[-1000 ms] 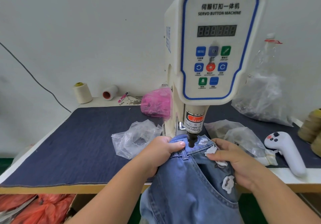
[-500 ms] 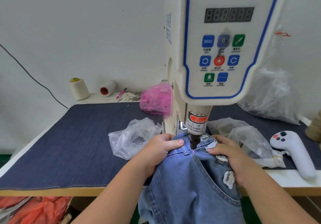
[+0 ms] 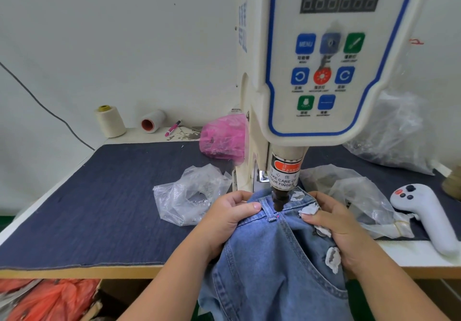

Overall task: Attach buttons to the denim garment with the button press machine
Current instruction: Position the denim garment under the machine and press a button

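A light blue denim garment [image 3: 274,266] with frayed white patches lies with its waistband under the dark punch tip [image 3: 280,201] of the cream button press machine [image 3: 321,71]. A small red light dot shows on the waistband just below the tip. My left hand [image 3: 229,218] grips the waistband left of the punch, thumb on top. My right hand [image 3: 331,226] grips the denim on the right, fingers curled over a frayed patch. A metal button [image 3: 321,232] sits on the fabric under my right hand.
A dark denim mat [image 3: 112,196] covers the table. Clear plastic bags lie left [image 3: 189,193] and right [image 3: 349,191] of the machine, a pink bag [image 3: 222,136] behind. Thread cones [image 3: 109,121] stand at the back. A white handheld controller [image 3: 429,216] rests at right.
The view has moved closer to the machine. Both hands have kept their hold, sliding the waistband slightly further under the punch.
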`<state>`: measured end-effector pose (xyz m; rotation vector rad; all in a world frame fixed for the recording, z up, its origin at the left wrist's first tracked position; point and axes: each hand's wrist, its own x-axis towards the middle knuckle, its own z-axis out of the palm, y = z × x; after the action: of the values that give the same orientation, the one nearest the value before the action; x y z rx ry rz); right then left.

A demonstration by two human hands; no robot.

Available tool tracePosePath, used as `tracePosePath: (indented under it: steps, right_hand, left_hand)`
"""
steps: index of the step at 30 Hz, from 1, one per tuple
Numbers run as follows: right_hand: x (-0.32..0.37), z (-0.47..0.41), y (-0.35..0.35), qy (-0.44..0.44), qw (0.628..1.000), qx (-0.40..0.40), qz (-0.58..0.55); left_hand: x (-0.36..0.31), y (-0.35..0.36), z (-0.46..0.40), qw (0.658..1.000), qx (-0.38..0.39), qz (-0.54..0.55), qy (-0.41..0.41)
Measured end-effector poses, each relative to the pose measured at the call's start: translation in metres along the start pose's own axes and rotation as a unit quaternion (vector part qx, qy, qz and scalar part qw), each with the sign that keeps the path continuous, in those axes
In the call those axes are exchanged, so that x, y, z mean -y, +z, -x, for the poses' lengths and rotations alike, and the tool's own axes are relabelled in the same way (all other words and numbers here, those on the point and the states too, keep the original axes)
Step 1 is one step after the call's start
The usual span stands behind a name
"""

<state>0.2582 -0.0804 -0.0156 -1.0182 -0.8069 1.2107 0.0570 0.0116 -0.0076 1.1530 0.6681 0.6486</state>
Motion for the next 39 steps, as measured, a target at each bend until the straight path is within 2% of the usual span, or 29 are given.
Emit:
tracePosePath:
  steps: [17,29,39]
  right_hand:
    - [-0.0023,0.0015,-0.0077,0.013,0.999,0.035,-0.027]
    - [0.0012,0.0022,0.0001,0.017,0.998,0.001,-0.054]
    - [0.0000,-0.0007,-0.0016,0.032,0.999,0.002,-0.021]
  left_hand:
    - [0.0027,-0.0039,-0.0013,0.999,0.033,0.013,0.010]
    - [0.0022,-0.0020,-0.0029,1.000,0.003,-0.016,-0.002]
    - [0.0017,-0.0085,-0.0084,0.994,0.082,0.055,-0.037]
